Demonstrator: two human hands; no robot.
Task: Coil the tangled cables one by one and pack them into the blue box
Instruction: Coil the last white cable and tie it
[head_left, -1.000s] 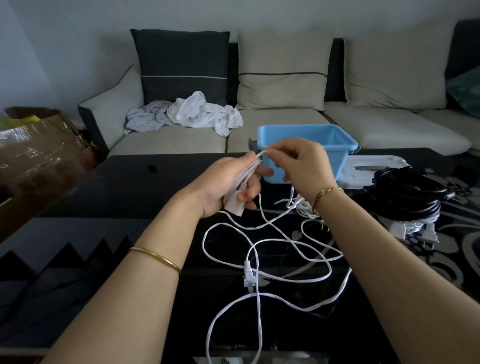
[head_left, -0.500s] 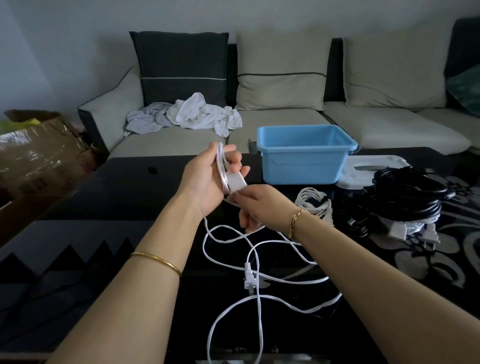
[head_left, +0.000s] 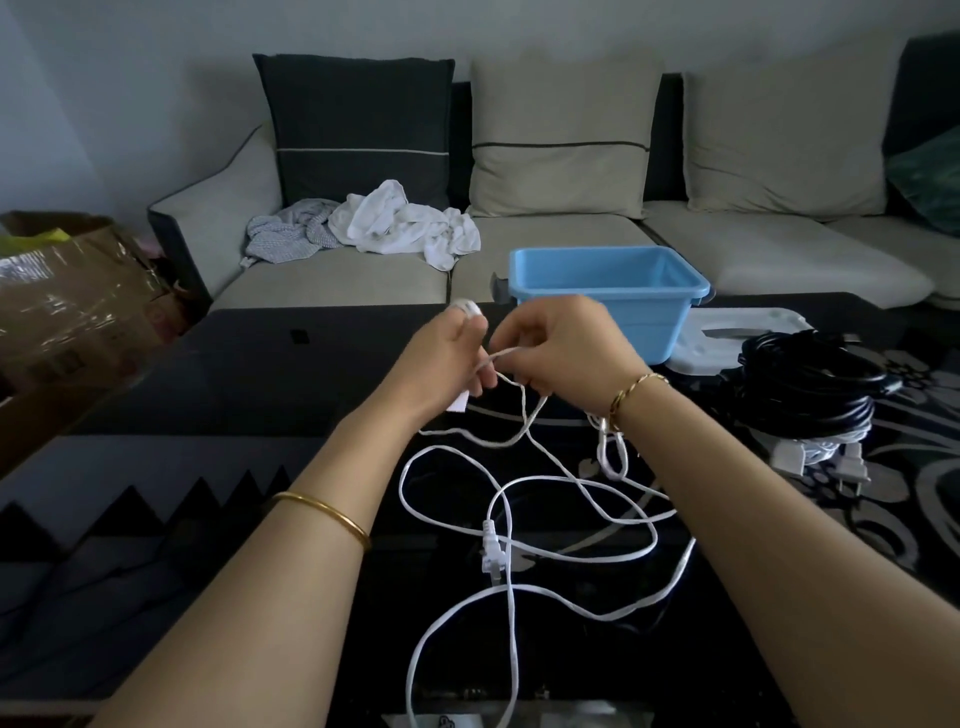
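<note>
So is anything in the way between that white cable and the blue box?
Nothing visible does. The blue box stands open just beyond the left hand and right hand holding the white cable; its white lid lies beside it, off the opening.

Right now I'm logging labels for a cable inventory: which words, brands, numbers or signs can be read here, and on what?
None can be read.
Cardboard box: faint marks on its taped side, too blurred.
Pale sheet at the bottom edge: small dark mark, too small and cut off.
Blue box, white cable, black cable bundle: no lettering visible.
</note>
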